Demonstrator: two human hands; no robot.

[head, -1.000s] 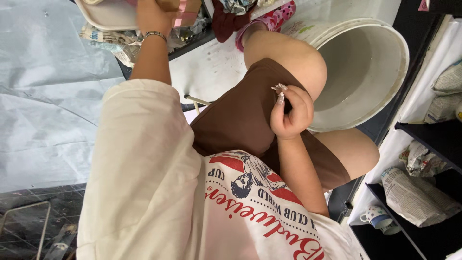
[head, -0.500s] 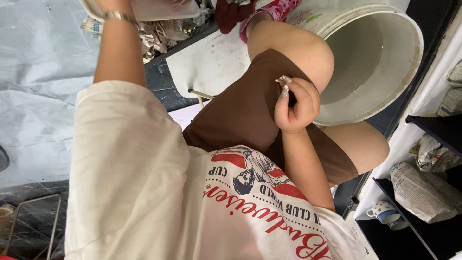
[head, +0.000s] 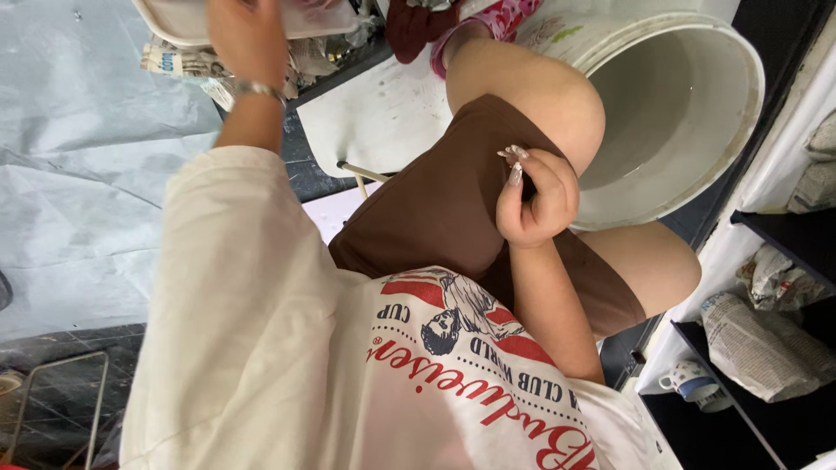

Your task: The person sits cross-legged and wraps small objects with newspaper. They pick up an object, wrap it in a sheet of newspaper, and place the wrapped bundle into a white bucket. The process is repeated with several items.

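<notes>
White tray (head: 174, 22) rim gripped by left hand (head: 248, 39); right hand (head: 535, 196) curls loosely beside bucket (head: 740, 113) rim.

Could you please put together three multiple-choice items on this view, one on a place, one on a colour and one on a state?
1. Where does the right hand rest?
A. inside the bucket
B. on the thigh, over the brown shorts
C. on the shelf

2. What colour is the large bucket?
A. white
B. red
C. black

3. How is the left hand placed?
A. hanging at the side
B. flat on the floor
C. stretched forward onto the pale tray

Answers:
1 B, the loosely curled fingers lie on the shorts beside the raised knee.
2 A, its wall and rim are white, with grey smears inside.
3 C, the arm with the wrist bracelet reaches up to the tray at the top edge.
</notes>
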